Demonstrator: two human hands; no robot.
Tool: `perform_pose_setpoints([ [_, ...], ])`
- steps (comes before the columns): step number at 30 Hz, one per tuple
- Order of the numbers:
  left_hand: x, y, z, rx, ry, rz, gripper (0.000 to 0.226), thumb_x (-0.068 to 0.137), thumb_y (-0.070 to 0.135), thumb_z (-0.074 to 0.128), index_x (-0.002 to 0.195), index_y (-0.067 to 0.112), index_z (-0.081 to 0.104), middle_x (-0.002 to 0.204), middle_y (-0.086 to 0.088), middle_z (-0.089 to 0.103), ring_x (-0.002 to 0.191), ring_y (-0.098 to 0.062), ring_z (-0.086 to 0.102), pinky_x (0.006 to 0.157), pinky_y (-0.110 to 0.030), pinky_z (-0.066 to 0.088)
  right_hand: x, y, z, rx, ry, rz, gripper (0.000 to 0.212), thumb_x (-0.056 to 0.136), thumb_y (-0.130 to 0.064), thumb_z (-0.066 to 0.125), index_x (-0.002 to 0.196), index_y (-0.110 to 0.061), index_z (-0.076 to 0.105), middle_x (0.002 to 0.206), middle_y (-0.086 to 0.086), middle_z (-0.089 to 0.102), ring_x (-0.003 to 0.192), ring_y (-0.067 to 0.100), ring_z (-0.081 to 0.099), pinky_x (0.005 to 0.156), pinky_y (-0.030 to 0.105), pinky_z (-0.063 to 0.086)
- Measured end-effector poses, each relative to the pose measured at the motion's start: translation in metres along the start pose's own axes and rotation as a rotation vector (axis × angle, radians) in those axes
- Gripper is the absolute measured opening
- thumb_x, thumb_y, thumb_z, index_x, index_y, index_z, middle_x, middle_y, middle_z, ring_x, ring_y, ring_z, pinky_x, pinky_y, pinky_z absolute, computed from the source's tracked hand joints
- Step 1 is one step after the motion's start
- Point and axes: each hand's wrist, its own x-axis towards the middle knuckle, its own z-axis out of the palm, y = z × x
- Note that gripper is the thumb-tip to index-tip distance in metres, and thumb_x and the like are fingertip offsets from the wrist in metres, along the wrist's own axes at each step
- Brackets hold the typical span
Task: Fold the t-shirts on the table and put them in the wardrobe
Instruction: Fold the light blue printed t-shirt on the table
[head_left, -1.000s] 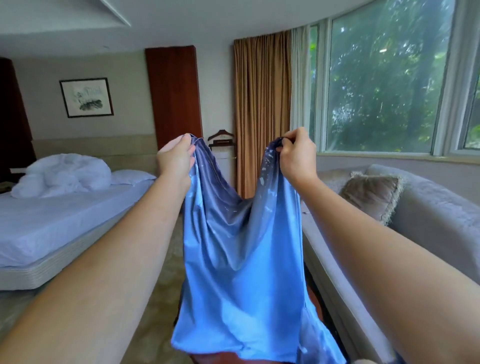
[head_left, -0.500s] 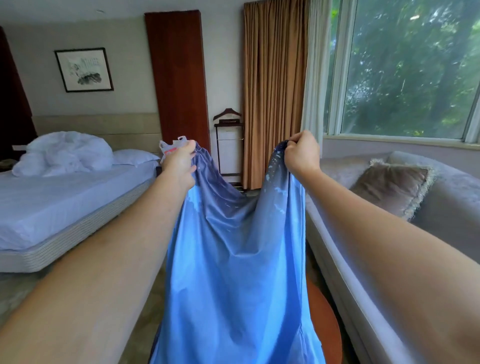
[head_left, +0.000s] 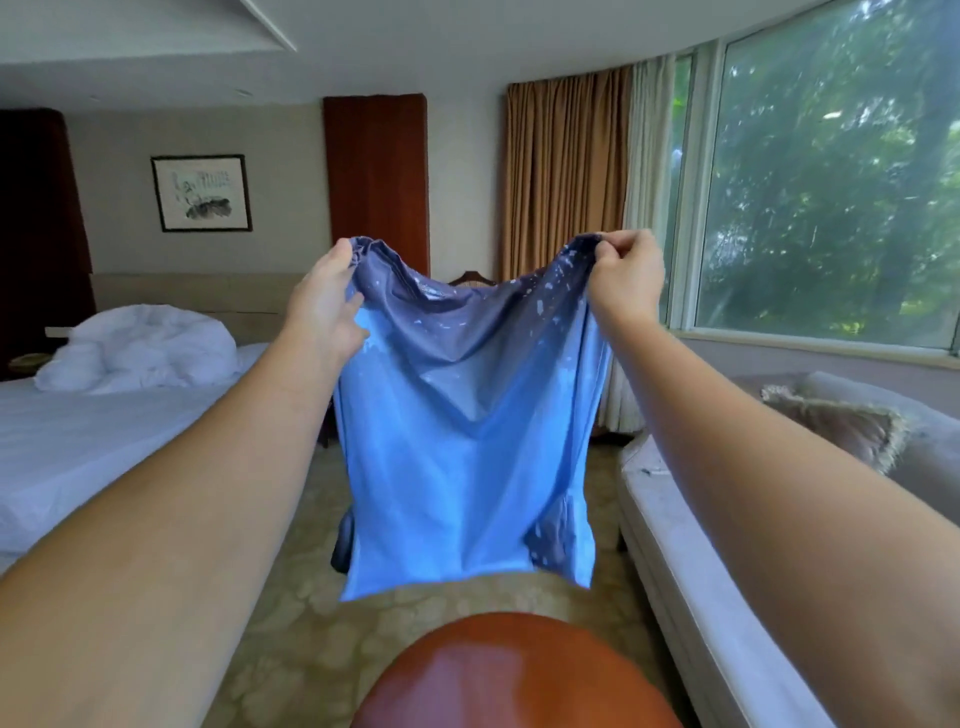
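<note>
Holding the blue t-shirt (head_left: 467, 441) up at arm's length, you are spreading it in the air between both hands, beyond the round wooden table (head_left: 519, 675). Its lower edge is hanging clear of the tabletop, not touching it. Your left hand (head_left: 324, 306) is gripping one end of the bunched upper edge, thumb on top and fingers curling round the cloth. Your right hand (head_left: 626, 278) is pinching the other end, thumb and fingertips pressing together on the gathered fabric. The darker, speckled band of the shirt is sagging between the two grips, and what looks like a sleeve is showing at the lower right. The bed (head_left: 104, 441) is lying to your left and the sofa (head_left: 727, 597) with its cushion (head_left: 841, 426) to your right, both well apart from the garment.

Step in hand, as judged: you are opening out and orienting the shirt before folding, and no fold is showing yet. The next move is probably calling for lowering the shirt flat onto the table, with both grips drawing the upper edge taut to remove the sag and the sleeves lying free for folding inward. No wardrobe is showing plainly enough to identify.
</note>
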Motion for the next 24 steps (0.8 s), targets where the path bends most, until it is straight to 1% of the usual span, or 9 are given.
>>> perform_pose_setpoints([
  [2,-0.015,-0.011,-0.014,0.010,-0.014,-0.035,0.041,0.103,0.043,0.040,0.143,0.032,0.040,0.152,0.009,0.040,0.146,-0.025,0.026,0.114,-0.054,0.014,-0.009,0.012,-0.020,-0.042,-0.034,0.027,0.009,0.098,-0.009,0.047,0.094,-0.014,0.053,0.088,-0.008,0.054,0.080,0.004,0.053,0.064,0.005,0.040],
  [3,-0.024,-0.020,-0.022,0.015,-0.023,-0.064,0.043,0.103,0.043,0.039,0.145,0.031,0.038,0.152,0.007,0.040,0.146,-0.025,0.027,0.114,-0.052,0.016,-0.015,0.021,-0.031,-0.056,-0.060,0.057,0.009,0.097,-0.009,0.048,0.092,-0.013,0.054,0.085,-0.007,0.055,0.080,0.006,0.055,0.068,0.005,0.044],
  [5,-0.047,-0.043,-0.043,0.028,-0.017,-0.147,0.043,0.103,0.041,0.039,0.145,0.027,0.039,0.149,0.004,0.045,0.142,-0.020,0.035,0.112,-0.042,0.025,-0.027,0.047,-0.057,-0.101,-0.112,0.148,0.009,0.091,-0.008,0.051,0.086,-0.009,0.059,0.081,0.000,0.060,0.083,0.017,0.063,0.083,0.030,0.057],
  [6,-0.060,-0.056,-0.053,0.040,-0.009,-0.191,0.042,0.104,0.040,0.040,0.144,0.026,0.041,0.146,0.003,0.048,0.137,-0.016,0.041,0.108,-0.036,0.030,-0.036,0.060,-0.071,-0.121,-0.140,0.204,0.010,0.089,-0.007,0.051,0.085,-0.008,0.060,0.080,0.004,0.061,0.082,0.021,0.065,0.083,0.038,0.058],
  [10,-0.118,-0.106,-0.091,0.107,0.078,-0.362,0.038,0.103,0.033,0.045,0.138,0.020,0.048,0.138,-0.002,0.054,0.126,-0.010,0.052,0.101,-0.026,0.037,-0.092,0.107,-0.134,-0.270,-0.291,0.410,0.021,0.084,0.005,0.052,0.068,-0.006,0.058,0.072,0.011,0.060,0.075,0.032,0.067,0.075,0.046,0.060],
  [12,-0.144,-0.128,-0.111,0.183,0.106,-0.418,0.033,0.101,0.034,0.049,0.131,0.020,0.051,0.135,-0.003,0.056,0.123,-0.013,0.056,0.099,-0.026,0.041,-0.122,0.123,-0.162,-0.321,-0.368,0.506,0.028,0.086,0.009,0.049,0.065,-0.007,0.055,0.069,0.013,0.058,0.063,0.028,0.062,0.060,0.034,0.060],
  [14,-0.168,-0.147,-0.130,0.321,0.144,-0.471,0.035,0.097,0.040,0.054,0.125,0.019,0.054,0.125,-0.002,0.061,0.103,-0.015,0.064,0.086,-0.026,0.047,-0.149,0.134,-0.188,-0.388,-0.472,0.600,0.024,0.090,0.007,0.049,0.072,-0.007,0.055,0.076,0.014,0.058,0.062,0.024,0.059,0.052,0.024,0.056],
  [19,-0.212,-0.184,-0.158,0.673,0.046,-0.685,0.016,0.095,0.032,0.060,0.092,0.016,0.059,0.106,0.000,0.062,0.073,-0.014,0.064,0.070,-0.026,0.049,-0.205,0.146,-0.232,-0.608,-0.817,0.738,0.012,0.089,0.006,0.047,0.082,0.002,0.057,0.073,0.017,0.058,0.058,0.024,0.058,0.056,0.026,0.054],
  [24,-0.235,-0.201,-0.164,0.999,-0.134,-0.726,0.010,0.096,0.014,0.056,0.088,0.020,0.058,0.081,0.000,0.065,0.041,-0.003,0.062,0.060,-0.022,0.047,-0.237,0.152,-0.253,-0.693,-1.021,0.851,0.019,0.088,0.013,0.039,0.080,0.002,0.052,0.070,0.013,0.052,0.052,0.020,0.046,0.045,0.019,0.043],
])
